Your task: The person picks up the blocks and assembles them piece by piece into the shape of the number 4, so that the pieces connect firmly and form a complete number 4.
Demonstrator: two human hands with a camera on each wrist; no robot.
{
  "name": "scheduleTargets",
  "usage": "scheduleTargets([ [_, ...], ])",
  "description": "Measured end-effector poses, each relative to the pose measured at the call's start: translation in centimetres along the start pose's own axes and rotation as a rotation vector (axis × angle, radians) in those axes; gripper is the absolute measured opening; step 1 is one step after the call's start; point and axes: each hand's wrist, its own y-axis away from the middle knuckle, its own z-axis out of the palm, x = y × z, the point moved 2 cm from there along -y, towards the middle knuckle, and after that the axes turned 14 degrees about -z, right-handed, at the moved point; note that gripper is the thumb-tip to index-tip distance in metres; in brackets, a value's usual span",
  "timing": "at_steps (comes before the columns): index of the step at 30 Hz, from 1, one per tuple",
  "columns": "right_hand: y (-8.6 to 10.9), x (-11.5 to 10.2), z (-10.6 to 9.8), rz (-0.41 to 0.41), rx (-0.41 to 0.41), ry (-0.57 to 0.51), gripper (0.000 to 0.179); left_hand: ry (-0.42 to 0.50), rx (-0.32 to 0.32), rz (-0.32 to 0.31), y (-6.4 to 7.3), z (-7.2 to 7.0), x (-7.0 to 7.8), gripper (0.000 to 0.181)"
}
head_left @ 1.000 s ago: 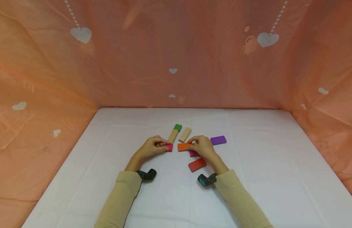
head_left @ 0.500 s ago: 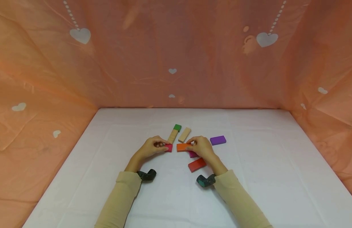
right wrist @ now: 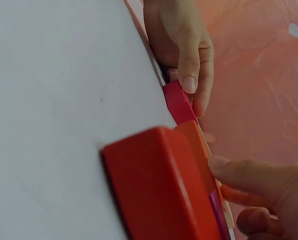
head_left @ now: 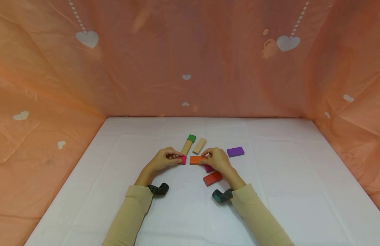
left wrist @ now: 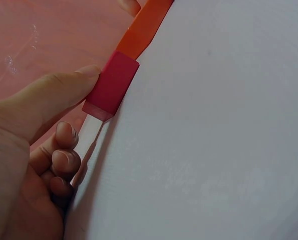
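In the head view my left hand [head_left: 161,159] pinches a pinkish-red block [head_left: 183,160] between thumb and forefinger, the other fingers curled in. Its thumb lies along the edge of that block [left wrist: 111,82] in the left wrist view. My right hand [head_left: 218,159] pinches the right end of an orange block [head_left: 196,160], which lies level with the pinkish-red one across a narrow gap. A magenta block [head_left: 209,168] shows partly under the right hand. Nearer me lies a red block [head_left: 212,178], large in the foreground of the right wrist view.
Behind the hands, a plain wooden strip [head_left: 187,147] ends at a green block [head_left: 192,138]. A separate plain wooden block [head_left: 199,146] lies beside it, and a purple block [head_left: 235,151] sits farther right. White cloth [head_left: 270,205] covers the table; orange sheeting [head_left: 190,51] surrounds it.
My right hand has slid the orange block slightly left, narrowing the gap to the pinkish-red block. The left hand holds its place.
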Motion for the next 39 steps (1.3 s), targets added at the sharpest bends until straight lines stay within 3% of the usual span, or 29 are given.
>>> scheduleTargets([
  [8, 0.0, 0.9, -0.5, -0.107, -0.040, -0.069, 0.029, 0.012, 0.002, 0.014, 0.0, 0.0, 0.0, 0.026],
  [14, 0.0, 1.4, -1.1, -0.127, -0.097, -0.088, 0.030, 0.022, -0.003, 0.009, -0.1, 0.0, -0.1, 0.026],
  [23, 0.1, 1.7, -1.5, -0.158, -0.099, -0.066, 0.029, 0.020, -0.007, 0.006, 0.1, 0.0, 0.1, 0.026],
  [39, 0.2, 1.3, -0.8, -0.112, -0.067, -0.046, 0.030, 0.014, 0.018, -0.005, -0.1, 0.2, 0.0, 0.027],
])
